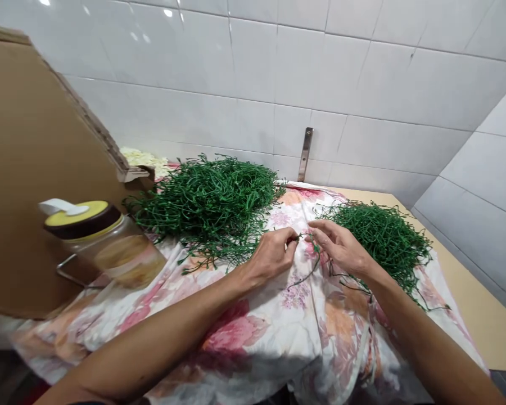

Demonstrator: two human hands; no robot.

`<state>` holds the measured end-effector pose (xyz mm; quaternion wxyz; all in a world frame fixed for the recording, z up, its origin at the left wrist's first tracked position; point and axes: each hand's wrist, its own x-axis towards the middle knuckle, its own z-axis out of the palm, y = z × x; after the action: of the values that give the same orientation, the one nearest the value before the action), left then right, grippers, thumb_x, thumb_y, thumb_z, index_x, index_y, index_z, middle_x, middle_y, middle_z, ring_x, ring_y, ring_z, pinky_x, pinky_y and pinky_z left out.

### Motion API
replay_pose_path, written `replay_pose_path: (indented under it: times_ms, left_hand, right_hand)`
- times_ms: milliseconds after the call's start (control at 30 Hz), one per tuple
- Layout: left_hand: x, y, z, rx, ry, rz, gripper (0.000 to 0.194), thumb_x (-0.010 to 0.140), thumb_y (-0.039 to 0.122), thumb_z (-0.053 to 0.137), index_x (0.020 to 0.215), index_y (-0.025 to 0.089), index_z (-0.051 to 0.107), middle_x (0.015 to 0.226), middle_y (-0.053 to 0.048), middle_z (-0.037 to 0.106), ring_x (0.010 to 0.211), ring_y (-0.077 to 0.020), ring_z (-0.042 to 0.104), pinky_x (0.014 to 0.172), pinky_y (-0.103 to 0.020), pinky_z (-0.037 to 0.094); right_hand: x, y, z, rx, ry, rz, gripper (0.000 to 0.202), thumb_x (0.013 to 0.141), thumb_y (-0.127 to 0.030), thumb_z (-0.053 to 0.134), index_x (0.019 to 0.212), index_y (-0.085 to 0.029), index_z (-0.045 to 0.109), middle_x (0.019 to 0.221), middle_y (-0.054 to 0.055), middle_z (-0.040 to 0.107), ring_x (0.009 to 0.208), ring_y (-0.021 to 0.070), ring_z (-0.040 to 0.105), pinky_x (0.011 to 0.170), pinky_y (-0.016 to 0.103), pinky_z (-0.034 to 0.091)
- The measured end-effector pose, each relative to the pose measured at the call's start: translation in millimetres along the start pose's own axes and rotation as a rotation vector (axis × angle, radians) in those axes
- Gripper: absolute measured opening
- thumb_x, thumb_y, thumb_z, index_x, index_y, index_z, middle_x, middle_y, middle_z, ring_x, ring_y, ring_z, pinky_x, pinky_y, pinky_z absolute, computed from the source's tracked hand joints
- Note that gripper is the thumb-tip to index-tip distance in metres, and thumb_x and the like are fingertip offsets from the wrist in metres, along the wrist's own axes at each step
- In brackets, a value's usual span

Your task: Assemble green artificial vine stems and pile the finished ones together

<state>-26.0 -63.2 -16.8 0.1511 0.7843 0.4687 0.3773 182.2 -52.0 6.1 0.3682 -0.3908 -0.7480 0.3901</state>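
Observation:
A thin green artificial-looking stem [316, 260] with small bud-like tips hangs between my hands in a curve over the cloth. My left hand [274, 252] pinches one end of it between thumb and forefinger. Facing it, my right hand [339, 245] has its thumb and fingertips closed on the upper part of the same stem. A large tangled pile of green stems [219, 197] lies beyond and left of my left hand. Another, smaller pile of green stems [382, 239] is just right of my right hand, partly behind the forearm.
A floral cloth [236, 337] covers most of the wooden table [489, 315]. At left, a clear jar [126, 261] with a yellow and brown lid leans beside a tall cardboard box [37, 169]. Pale yellow pieces [145, 160] lie behind the box. A metal strip [306, 154] stands against the tiled wall [253, 73].

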Motion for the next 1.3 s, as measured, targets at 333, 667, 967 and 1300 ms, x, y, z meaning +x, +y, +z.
replay_pose_path:
  times_ms: [333, 667, 967, 1300]
  left_hand:
    - [-3.2, 7.8, -0.1, -0.215, -0.165, -0.033, 0.015, 0.084, 0.018, 0.058, 0.080, 0.016, 0.073, 0.064, 0.000, 0.063, 0.057, -0.0119, 0.051, 0.057, -0.024, 0.035]
    - [-0.4, 9.4, 3.8, -0.556, -0.258, -0.298, 0.033, 0.089, 0.046, 0.063, 0.092, 0.014, 0.070, 0.073, -0.002, 0.068, 0.043, -0.0089, 0.051, 0.043, -0.022, 0.037]
    - [9.7, 4.4, -38.4, 0.153, -0.088, 0.104, 0.019, 0.092, 0.030, 0.059, 0.099, 0.019, 0.073, 0.098, -0.009, 0.072, 0.083, -0.0197, 0.064, 0.077, -0.030, 0.045]
    - [7.3, -6.6, -66.2, 0.560, -0.432, -0.249, 0.021, 0.059, 0.015, 0.082, 0.071, 0.021, 0.065, 0.077, -0.007, 0.064, 0.077, -0.0253, 0.064, 0.071, -0.031, 0.042]
  right_hand:
    - [-3.9, -8.2, -3.5, -0.157, -0.032, -0.236, 0.020, 0.096, -0.036, 0.063, 0.100, -0.020, 0.074, 0.091, 0.006, 0.069, 0.081, 0.0172, 0.060, 0.075, 0.031, 0.048]
    - [6.7, 0.8, -78.9, 0.375, 0.541, -0.147, 0.027, 0.087, -0.049, 0.068, 0.086, -0.022, 0.063, 0.073, -0.001, 0.061, 0.057, 0.0113, 0.051, 0.052, 0.025, 0.044]
    - [5.6, -2.5, -67.3, 0.522, 0.480, -0.009, 0.043, 0.080, -0.051, 0.077, 0.109, -0.021, 0.066, 0.103, 0.006, 0.070, 0.066, 0.0109, 0.059, 0.051, 0.022, 0.049]
    - [4.8, 18.4, 16.3, 0.163, 0.066, 0.068, 0.039, 0.088, -0.048, 0.070, 0.108, -0.015, 0.067, 0.083, 0.007, 0.074, 0.054, 0.0125, 0.060, 0.050, 0.026, 0.052]
